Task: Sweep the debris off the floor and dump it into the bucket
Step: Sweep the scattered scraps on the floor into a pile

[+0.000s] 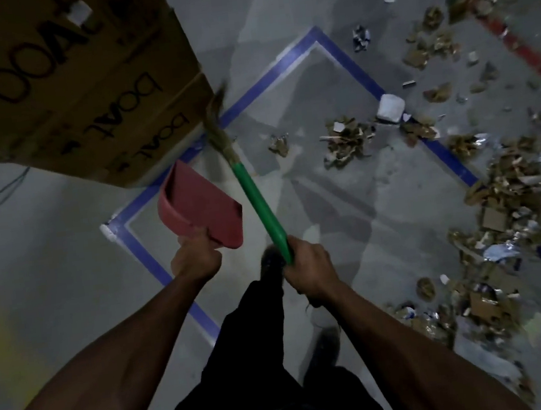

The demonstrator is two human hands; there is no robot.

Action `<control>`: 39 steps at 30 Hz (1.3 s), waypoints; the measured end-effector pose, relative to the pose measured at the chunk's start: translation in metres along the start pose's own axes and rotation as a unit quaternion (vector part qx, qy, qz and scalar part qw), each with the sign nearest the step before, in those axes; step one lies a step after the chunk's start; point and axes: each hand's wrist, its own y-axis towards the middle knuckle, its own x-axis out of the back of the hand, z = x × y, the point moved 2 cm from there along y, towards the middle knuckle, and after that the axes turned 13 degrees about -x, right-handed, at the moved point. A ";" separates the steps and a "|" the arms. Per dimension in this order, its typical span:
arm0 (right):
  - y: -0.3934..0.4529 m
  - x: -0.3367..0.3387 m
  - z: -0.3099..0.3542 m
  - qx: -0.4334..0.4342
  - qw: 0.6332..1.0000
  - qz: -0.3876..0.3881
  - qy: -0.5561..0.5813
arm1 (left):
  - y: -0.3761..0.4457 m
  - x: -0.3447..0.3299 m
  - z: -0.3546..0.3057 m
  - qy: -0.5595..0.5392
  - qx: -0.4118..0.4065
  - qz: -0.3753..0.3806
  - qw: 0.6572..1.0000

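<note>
My left hand point(196, 258) grips the handle of a red dustpan point(200, 209), held above the grey floor with its mouth facing away from me. My right hand point(310, 269) grips the green handle of a broom point(256, 199); its straw bristles point(217, 116) point up and away, near the edge of a cardboard box. Debris of torn cardboard scraps and foil bits lies in a small pile point(346, 142) ahead and a big spread point(512, 211) along the right. No bucket is in view.
Stacked cardboard boxes point(72, 75) fill the upper left. Blue tape point(351, 64) outlines a square on the floor, red tape point(524, 44) runs at the upper right. A white block point(390, 108) lies on the blue line. My legs and shoes point(325, 347) are below.
</note>
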 end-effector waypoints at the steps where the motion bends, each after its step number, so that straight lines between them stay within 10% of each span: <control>1: 0.009 -0.004 0.012 -0.003 1.000 0.014 -0.002 | 0.007 0.004 0.004 0.000 0.005 0.000 1.000; 8: 0.061 -0.015 0.019 -0.170 0.969 0.070 0.163 | 0.039 0.014 0.018 0.005 0.015 0.005 1.000; 17: 0.065 0.037 -0.053 -0.321 0.857 -0.054 0.398 | 0.043 0.021 0.007 -0.012 -0.001 0.006 1.000; 23: 0.026 0.041 -0.055 -0.260 0.900 -0.132 0.324 | 0.043 0.026 -0.001 0.003 -0.003 0.010 1.000; 34: -0.012 -0.016 -0.030 -0.048 0.999 0.018 -0.011 | 0.044 0.035 0.004 0.006 -0.003 0.004 1.000; 39: -0.005 -0.024 -0.055 -0.107 0.992 0.071 -0.003 | 0.039 0.029 0.004 -0.011 -0.003 0.012 1.000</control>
